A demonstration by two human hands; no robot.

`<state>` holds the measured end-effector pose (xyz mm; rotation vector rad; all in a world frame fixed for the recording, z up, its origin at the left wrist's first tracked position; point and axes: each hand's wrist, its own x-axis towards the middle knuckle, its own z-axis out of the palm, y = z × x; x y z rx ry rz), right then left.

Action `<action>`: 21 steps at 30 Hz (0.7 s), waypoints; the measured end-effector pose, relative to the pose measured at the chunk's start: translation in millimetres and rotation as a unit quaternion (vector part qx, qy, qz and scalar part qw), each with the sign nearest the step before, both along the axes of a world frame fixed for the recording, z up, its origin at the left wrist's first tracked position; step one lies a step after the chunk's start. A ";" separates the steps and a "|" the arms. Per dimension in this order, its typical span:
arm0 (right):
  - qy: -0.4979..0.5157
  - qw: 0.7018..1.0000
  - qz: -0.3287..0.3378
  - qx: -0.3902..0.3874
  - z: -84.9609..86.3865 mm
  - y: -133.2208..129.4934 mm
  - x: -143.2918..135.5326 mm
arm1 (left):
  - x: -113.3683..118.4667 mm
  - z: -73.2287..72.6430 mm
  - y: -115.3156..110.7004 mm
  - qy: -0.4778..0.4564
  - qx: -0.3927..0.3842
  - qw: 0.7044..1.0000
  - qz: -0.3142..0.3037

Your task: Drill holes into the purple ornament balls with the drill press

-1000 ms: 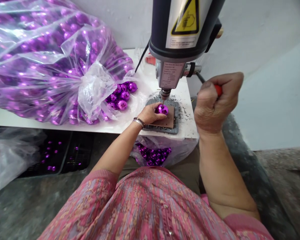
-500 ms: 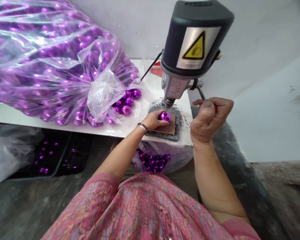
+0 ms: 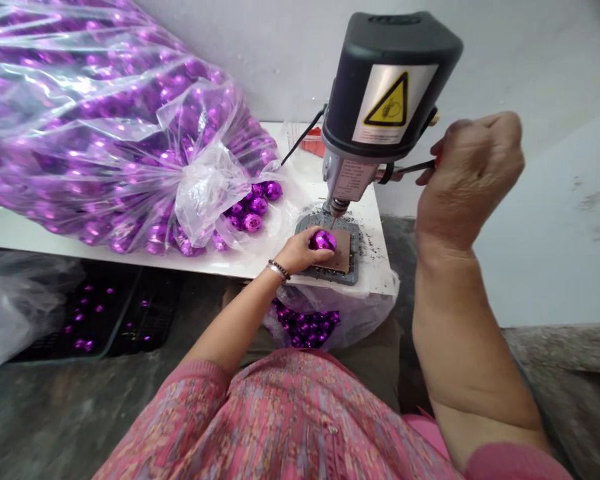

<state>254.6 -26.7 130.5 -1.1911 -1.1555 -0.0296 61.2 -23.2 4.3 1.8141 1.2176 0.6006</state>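
Note:
My left hand (image 3: 300, 250) grips a shiny purple ball (image 3: 323, 241) between thumb and fingers, just left of the drill bit (image 3: 335, 221). Under the ball lies a brown board (image 3: 341, 250) on the grey base (image 3: 351, 275) of a bench drill press (image 3: 397, 80). My right hand (image 3: 473, 173) is closed round the red-tipped end of the press's feed lever (image 3: 415, 167), raised to the right of the motor housing. The bit's tip stands beside the ball, apart from it as far as I can see.
A big clear bag of purple balls (image 3: 105, 133) fills the left of the white table (image 3: 240, 262), with several loose balls (image 3: 253, 222) at its mouth. Dark shavings surround the base. An open bag of purple balls (image 3: 307, 327) hangs below the front edge. Black crates (image 3: 125, 320) stand lower left.
My right hand has moved up and to the right with the lever, which has swung upward. My left hand has drawn the ball slightly left and toward me, out from under the bit.

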 end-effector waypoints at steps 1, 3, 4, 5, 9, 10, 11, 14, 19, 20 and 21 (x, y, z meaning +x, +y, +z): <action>0.002 1.000 -0.001 -0.012 3.1 0.1 0.3 | -4.5 1.1 -6.6 -0.002 -0.008 1.000 -0.030; 0.001 1.000 -0.005 -0.022 3.6 -1.8 -0.4 | -11.8 3.5 -19.4 0.011 -0.021 0.992 -0.125; -0.001 1.000 -0.006 -0.025 2.1 -3.2 -1.2 | -14.0 4.9 -25.0 0.026 -0.024 0.983 -0.178; -0.003 1.000 -0.006 -0.026 0.1 -4.6 -2.0 | -15.2 6.3 -29.8 0.043 -0.024 0.973 -0.226; -0.006 1.000 -0.015 -0.017 -7.2 -6.9 -3.7 | -15.9 12.8 -37.3 0.105 -0.030 0.952 -0.285; -0.008 1.000 -0.017 -0.013 -8.3 -6.9 -3.6 | -17.5 14.7 -35.7 0.110 -0.031 0.959 -0.260; -0.010 1.000 -0.018 -0.010 -9.1 -7.0 -3.4 | -20.6 16.8 -32.4 0.113 -0.026 0.969 -0.217; -0.018 1.000 -0.017 -0.006 -9.6 -8.6 -3.3 | -39.4 22.8 -12.3 0.140 0.043 0.989 -0.002; -0.020 1.000 -0.010 -0.007 -8.2 -14.7 -6.1 | -85.9 22.7 42.3 0.240 0.112 0.930 0.253; -0.018 1.000 -0.010 -0.006 -8.3 -15.4 -6.8 | -92.8 20.7 52.3 0.245 0.091 0.928 0.264; -0.018 1.000 -0.008 -0.003 -8.6 -15.9 -7.4 | -97.8 18.4 60.8 0.243 0.059 0.929 0.272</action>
